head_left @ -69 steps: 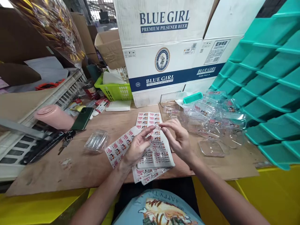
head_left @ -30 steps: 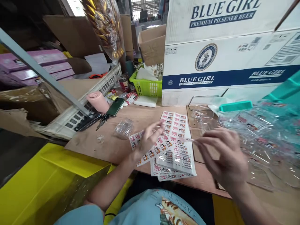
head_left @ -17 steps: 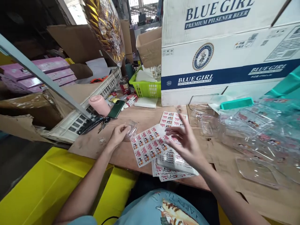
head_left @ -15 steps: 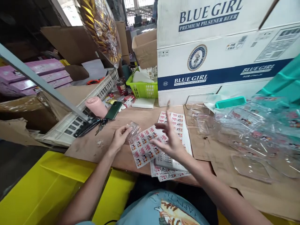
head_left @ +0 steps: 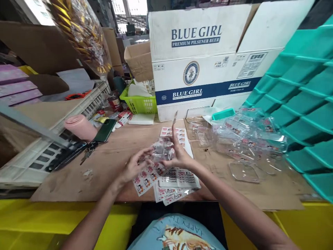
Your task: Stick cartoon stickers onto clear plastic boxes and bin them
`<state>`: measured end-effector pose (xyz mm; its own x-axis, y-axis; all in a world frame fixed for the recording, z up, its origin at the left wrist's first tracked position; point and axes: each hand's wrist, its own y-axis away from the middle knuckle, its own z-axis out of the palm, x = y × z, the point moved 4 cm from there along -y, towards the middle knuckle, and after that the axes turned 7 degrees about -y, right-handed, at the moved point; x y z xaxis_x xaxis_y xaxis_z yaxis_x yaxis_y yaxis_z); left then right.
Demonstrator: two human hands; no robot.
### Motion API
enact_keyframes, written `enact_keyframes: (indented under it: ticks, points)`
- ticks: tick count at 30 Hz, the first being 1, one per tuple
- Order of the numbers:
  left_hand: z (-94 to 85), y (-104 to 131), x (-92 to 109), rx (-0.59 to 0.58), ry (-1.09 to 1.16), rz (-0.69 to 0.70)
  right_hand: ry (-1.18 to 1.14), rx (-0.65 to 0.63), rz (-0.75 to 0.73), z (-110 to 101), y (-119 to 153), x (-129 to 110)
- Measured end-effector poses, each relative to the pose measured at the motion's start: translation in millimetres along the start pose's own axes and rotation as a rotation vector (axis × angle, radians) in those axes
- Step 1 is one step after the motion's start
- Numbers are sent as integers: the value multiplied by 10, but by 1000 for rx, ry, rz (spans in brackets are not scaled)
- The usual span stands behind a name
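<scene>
A small clear plastic box is between my hands, above the printed sticker sheets. My right hand grips its right side with the thumb and lower fingers; the index finger points up with a small sticker-like piece at its tip. My left hand is blurred at the box's left edge, its fingers curved and apart. Under the hands lies a sticker sheet with cartoon cats and pink print. More sheets and a clear-covered stack lie beneath and beside it.
Clear plastic boxes with stickers are heaped on the right, near stacked teal trays. A white beer carton stands behind. On the left are a pink cylinder, a phone, keys and a green basket.
The plastic box has moved right, from my left hand to between both hands. My right hand has closed on it, while the left fingers have loosened. The head view has turned right.
</scene>
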<state>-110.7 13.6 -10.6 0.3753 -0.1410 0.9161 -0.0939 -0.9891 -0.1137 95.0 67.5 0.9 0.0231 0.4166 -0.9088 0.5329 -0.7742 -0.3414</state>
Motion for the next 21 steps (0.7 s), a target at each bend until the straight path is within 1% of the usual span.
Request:
enact_keyframes:
  ticks: [1, 2, 4, 5, 7, 8, 9, 10, 11, 12, 13, 15, 16, 17, 18, 19, 21]
  points:
    - [64, 14, 21, -67, -107, 75, -11, -21, -2, -27, 17, 11]
    - [94, 24, 36, -98, -233, 161, -2, -35, -5, -66, 35, 17]
    - [64, 21, 26, -119, -465, 309, 59, -26, -12, -203, 87, 7]
    - [12, 5, 4, -128, -550, 350, 93, -6, -13, -297, 124, -14]
    - [-135, -52, -23, -93, -660, 359, 137, 19, -16, -484, 213, -94]
    - [-206, -86, -9, -43, -672, 330, 145, 8, -12, -554, 261, -147]
    - [-261, -117, 32, 32, -635, 284, 147, -23, -8, -596, 307, -205]
    - [-280, -140, 87, 95, -545, 214, 151, -71, -5, -609, 347, -265]
    - [-245, -158, 145, 112, -403, 119, 160, -127, -11, -598, 379, -324]
    - [-146, -168, 201, 66, -216, 8, 176, -188, -22, -570, 405, -377]
    - [10, -168, 258, -34, -4, -110, 197, -243, -44, -536, 424, -424]
    - [402, -133, 377, -285, 382, -324, 251, -337, -94, -475, 457, -491]
    - [580, -113, 429, -371, 527, -403, 278, -368, -109, -464, 479, -512]
    - [721, -102, 464, -395, 641, -456, 303, -378, -111, -472, 506, -526]
    - [825, -101, 477, -375, 730, -492, 323, -364, -103, -498, 542, -540]
    - [902, -102, 473, -332, 804, -515, 331, -321, -86, -541, 587, -557]
    - [993, -98, 439, -224, 935, -545, 264, -162, -36, -653, 710, -607]
